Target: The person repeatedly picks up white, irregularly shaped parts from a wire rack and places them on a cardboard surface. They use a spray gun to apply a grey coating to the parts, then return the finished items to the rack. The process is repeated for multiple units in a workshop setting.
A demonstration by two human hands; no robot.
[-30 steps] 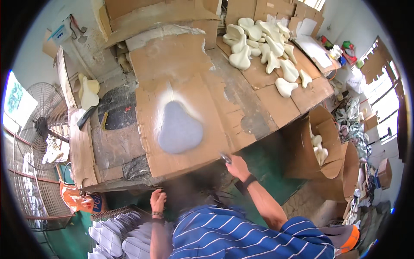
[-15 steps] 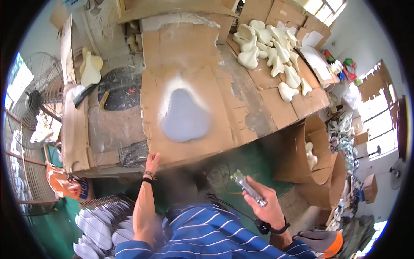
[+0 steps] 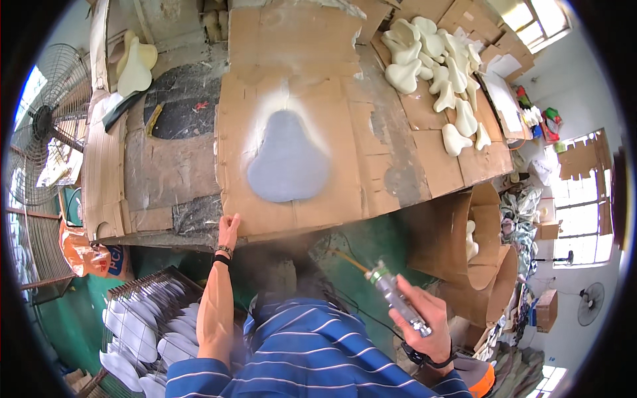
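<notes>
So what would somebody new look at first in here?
Probably the big gray-blue rounded shape, lying on cardboard in the middle, with a whitish patch around its upper part. Next might come the jumble of cream-colored pieces on the right side of the table. Then there's the silvery tool in the person's right grip, at the lower right.

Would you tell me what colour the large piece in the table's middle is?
The large piece is bluish grey, best seen in the head view.
</notes>
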